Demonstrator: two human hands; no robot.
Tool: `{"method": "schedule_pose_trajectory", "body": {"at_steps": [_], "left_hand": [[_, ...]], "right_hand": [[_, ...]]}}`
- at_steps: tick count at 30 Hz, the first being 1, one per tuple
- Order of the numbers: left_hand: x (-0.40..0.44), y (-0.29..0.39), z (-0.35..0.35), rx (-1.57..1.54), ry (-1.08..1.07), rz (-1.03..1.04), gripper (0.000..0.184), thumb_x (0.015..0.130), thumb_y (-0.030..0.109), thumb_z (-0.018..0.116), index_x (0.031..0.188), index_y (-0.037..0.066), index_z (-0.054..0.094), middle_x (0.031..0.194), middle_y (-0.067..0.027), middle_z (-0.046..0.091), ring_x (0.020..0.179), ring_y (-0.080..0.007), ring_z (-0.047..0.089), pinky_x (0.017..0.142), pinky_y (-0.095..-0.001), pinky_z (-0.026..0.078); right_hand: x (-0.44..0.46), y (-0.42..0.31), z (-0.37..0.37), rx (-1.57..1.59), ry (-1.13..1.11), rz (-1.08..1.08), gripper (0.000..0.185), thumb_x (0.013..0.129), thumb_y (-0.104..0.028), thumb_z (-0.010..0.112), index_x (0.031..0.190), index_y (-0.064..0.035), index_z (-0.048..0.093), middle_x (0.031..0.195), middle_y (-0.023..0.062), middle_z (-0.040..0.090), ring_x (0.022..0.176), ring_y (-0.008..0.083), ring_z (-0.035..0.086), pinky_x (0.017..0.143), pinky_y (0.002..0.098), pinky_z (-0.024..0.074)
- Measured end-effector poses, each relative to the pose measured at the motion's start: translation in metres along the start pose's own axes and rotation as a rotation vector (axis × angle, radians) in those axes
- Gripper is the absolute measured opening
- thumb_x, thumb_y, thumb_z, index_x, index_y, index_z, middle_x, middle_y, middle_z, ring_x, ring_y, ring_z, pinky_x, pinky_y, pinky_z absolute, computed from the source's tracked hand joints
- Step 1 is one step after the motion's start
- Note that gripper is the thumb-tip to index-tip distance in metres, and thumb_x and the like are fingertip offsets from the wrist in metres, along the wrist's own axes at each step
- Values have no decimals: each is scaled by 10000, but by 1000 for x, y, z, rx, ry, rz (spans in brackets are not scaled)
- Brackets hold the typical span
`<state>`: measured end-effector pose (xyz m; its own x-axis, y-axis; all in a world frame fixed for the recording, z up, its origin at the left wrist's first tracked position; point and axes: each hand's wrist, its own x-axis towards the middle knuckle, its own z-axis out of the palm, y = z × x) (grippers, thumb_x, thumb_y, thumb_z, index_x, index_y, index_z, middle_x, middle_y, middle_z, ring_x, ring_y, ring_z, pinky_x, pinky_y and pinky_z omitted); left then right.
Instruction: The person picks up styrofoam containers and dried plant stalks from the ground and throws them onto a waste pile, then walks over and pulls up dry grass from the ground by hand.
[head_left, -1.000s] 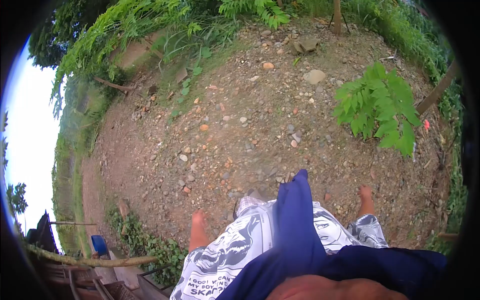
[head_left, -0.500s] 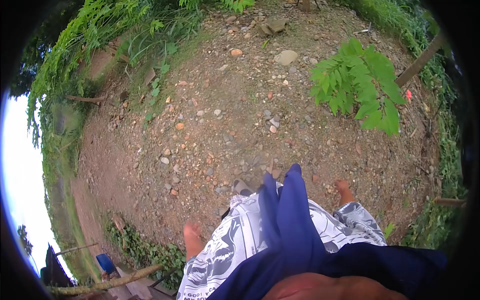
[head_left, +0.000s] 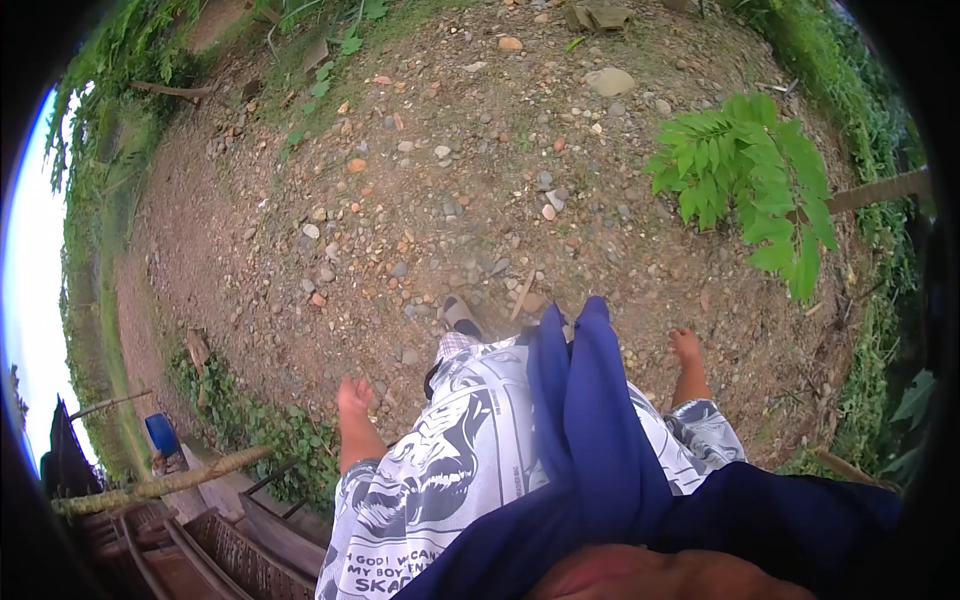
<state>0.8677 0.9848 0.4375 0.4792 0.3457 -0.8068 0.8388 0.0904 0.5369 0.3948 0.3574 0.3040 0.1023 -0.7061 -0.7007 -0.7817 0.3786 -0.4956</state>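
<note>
Fisheye view, looking down from head height. L fingers (head_left: 356, 394): held out from body, loosely open w/ slight curl, nothing visible in grasp. R fingers (head_left: 684, 345): out on opp. side, also loosely parted, no visible hold on anything. Below both sets, well apart: rough brown earth ground (head_left: 240, 230), strewn w/ small rounded grey, white and orange stones (head_left: 311, 231).

Btwn L and R fingers: white-and-grey cartoon-print cloth shirt (head_left: 450, 450), plus long dark-blue fabric (head_left: 620, 430) hanging down the front. Ahead and R of L fingers: grey-and-black shoe (head_left: 461, 317), then thin brown wood-like strip (head_left: 522, 296) nr the toe. Ahead and R of R fingers: bright-green leafy branch (head_left: 750, 180), by a brown wooden post (head_left: 880, 190). Well L of L fingers: blue, prob. plastic container (head_left: 161, 434).

Poss. trouble, judging from layout: slip or turned ankle b/c of loose, uneven stones; stumble on strip b/c of fabric blocking sight underfoot; fabric snagged, or R fingers scratched, if too close to branch. Second foot's position: can't tell.
</note>
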Motion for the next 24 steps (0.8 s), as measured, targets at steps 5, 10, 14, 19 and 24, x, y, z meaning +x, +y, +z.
{"method": "schedule_pose_trajectory", "body": {"at_steps": [5,10,14,19,24], "left_hand": [[-13,-5,14,16,-11,-4,548,901,354,366,1363,107,205,1405,-50,255,1172,-184,411,887,-365,336],[-4,-23,11,-50,-49,7,539,901,339,370,1362,113,209,1407,-41,255,1187,-173,398,896,-369,328],[8,-44,8,-130,8,8,483,897,326,402,1319,121,287,1364,-29,325,1098,-174,458,840,-376,363],[15,-69,1,-195,66,-9,412,878,328,430,1234,124,393,1209,-38,456,957,-183,517,718,-367,404],[23,-77,-5,-215,250,-45,249,834,328,484,987,136,526,832,-14,543,673,-152,499,500,-312,364]], "right_hand": [[8,8,-3,-52,-104,-33,306,800,-214,533,1069,-72,564,849,46,607,629,148,561,514,284,431],[-15,-7,-25,12,-91,145,269,775,-162,514,1025,-73,557,749,54,586,555,159,545,465,293,406],[9,0,-32,69,-180,225,260,775,-164,520,1021,-81,533,761,56,555,550,164,511,430,305,381],[41,-27,4,-63,-301,183,186,777,-136,493,943,-68,540,725,55,551,531,169,510,412,305,378],[48,-110,83,-118,-358,34,143,784,-120,475,886,-59,554,677,53,544,513,165,505,406,300,378]]}}
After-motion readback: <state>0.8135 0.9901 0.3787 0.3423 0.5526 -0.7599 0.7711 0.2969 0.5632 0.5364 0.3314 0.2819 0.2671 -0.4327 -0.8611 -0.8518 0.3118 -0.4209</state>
